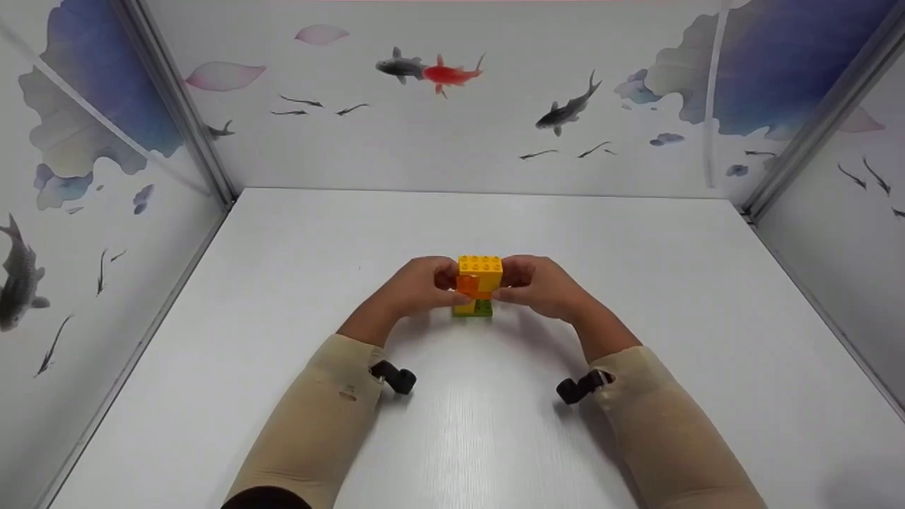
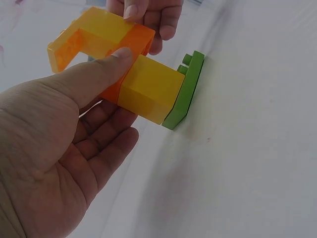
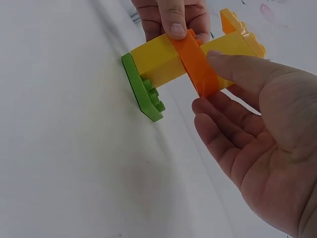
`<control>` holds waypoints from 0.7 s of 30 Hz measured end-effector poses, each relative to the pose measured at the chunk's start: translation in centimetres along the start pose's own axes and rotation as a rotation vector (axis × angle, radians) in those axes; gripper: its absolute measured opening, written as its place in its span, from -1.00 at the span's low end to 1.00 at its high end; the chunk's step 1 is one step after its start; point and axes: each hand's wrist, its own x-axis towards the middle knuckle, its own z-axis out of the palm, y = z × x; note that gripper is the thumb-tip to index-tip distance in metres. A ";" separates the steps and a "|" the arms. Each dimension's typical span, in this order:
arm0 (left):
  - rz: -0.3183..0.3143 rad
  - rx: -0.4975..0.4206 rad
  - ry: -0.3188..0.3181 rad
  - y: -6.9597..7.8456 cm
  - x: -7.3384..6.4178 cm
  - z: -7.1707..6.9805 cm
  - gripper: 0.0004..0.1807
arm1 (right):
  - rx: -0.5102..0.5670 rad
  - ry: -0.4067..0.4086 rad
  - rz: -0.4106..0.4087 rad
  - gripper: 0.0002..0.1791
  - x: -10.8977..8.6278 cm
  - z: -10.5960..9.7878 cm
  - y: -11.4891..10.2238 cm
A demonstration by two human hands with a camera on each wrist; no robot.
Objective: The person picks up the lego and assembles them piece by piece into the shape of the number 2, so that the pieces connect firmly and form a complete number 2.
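Building bricks stand stacked between the two hands. At the bottom is a green plate (image 2: 185, 94), with studs showing beside the lower yellow brick (image 3: 157, 58) on it. An orange brick (image 3: 195, 62) lies across the middle, and an upper yellow brick (image 3: 225, 47) sits above that. A studded yellow-orange top (image 1: 481, 264) overhangs to one side. My left hand (image 1: 424, 286) pinches the stack from the left, its thumb on the orange brick. From the right, my right hand (image 1: 543, 286) grips the upper part, its thumb near the joint of orange and upper yellow.
The stack stands on a white table (image 1: 466, 424). Behind it rises a white wall (image 1: 481, 148) with painted fish, and side walls with metal corner posts flank the table. Black wrist cameras (image 1: 396, 378) stick out from the beige sleeves (image 1: 304, 417).
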 end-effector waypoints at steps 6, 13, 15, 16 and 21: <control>-0.033 -0.009 0.026 0.0 0.1 0.0 -0.58 | -0.019 0.022 0.012 -0.50 0.1 -0.1 -0.1; -0.066 -0.033 0.043 0.1 0.2 -0.1 -0.61 | -0.018 0.051 0.051 -0.51 0.2 -0.3 0.1; -0.076 -0.047 0.050 0.1 0.2 -0.1 -0.61 | -0.006 0.058 0.069 -0.51 0.2 -0.3 0.2; -0.082 -0.054 0.054 0.0 0.2 -0.1 -0.61 | -0.003 0.064 0.080 -0.50 0.2 -0.3 0.2; -0.109 -0.070 0.069 0.2 0.3 0.0 -0.62 | 0.018 0.104 0.129 -0.51 0.4 -0.1 0.0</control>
